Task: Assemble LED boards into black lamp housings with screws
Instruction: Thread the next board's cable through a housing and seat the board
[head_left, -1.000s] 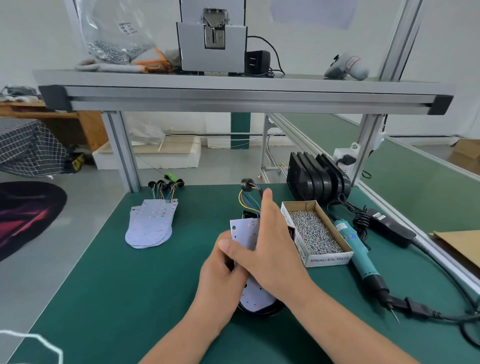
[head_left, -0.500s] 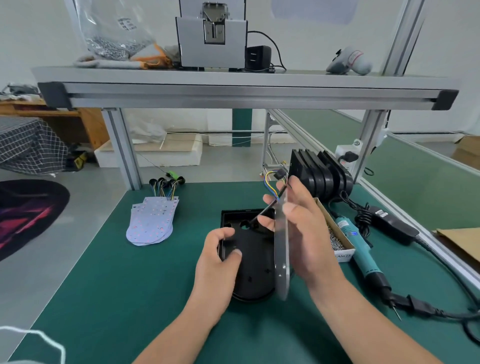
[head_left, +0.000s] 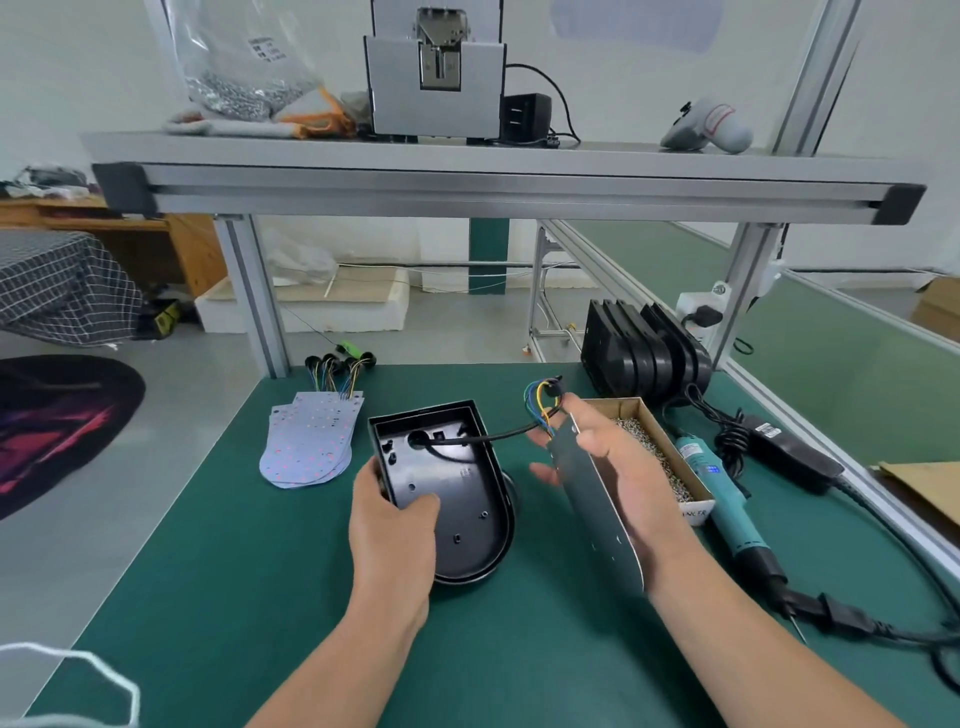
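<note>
Housing: black D-shaped plastic lamp housing (head_left: 457, 483), open side up, mid-table on the green table (head_left: 249, 597), roughly halfway between its left and right edges.
Board: thin grey D-shaped LED board (head_left: 592, 499), held on edge and tilted above the table. It is just right of the housing, between it and the cardboard box of screws (head_left: 662, 457).
Lead: black cable (head_left: 488, 439) runs from the board's far end into the round hole in the housing floor. Coloured wires (head_left: 540, 408) loop at the board end.
Handling, board: judged light, stiff and thin, with a fragile LED face. Take hold by the edges only and do not load the solder joints through the cable.
Handling, housing: judged light, rigid and smooth, and liable to slide on the mat. Take hold at a side wall.
Left hand (head_left: 395, 525) grip: closed on the housing's near-left wall, thumb inside on the floor, fingers outside.
Right hand (head_left: 618, 467) grip: closed round the board, thumb over the upper edge, fingertips showing past the lower edge.
</note>
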